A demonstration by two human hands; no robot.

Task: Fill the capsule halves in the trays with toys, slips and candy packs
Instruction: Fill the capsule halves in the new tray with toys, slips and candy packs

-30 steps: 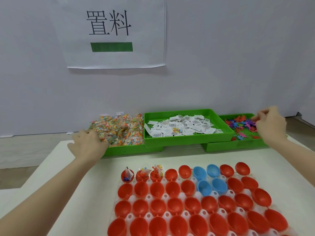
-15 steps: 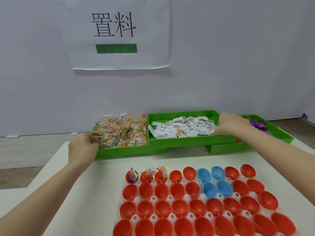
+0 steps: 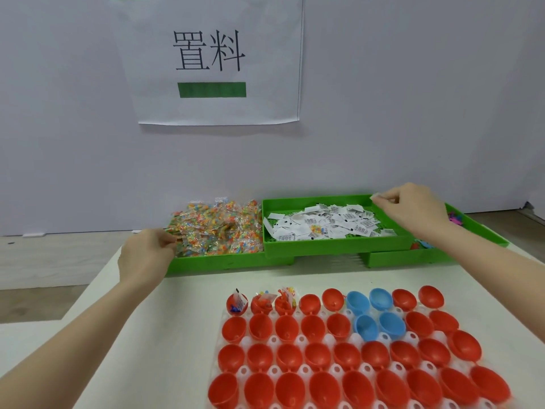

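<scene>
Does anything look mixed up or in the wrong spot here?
Yes. One candy pack lies among the paper slips in the middle green tray, while the other candy packs fill the left tray. Also, four blue capsule halves sit among the red ones.

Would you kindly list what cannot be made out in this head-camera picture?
- Toy tray: mostly hidden behind the right hand and forearm; its contents barely show.
- Print on the slips: too small to read.
- Left hand fingertips: buried among the candy packs; grip unclear.
- Front row of capsule halves: cut off by the bottom edge.
</scene>
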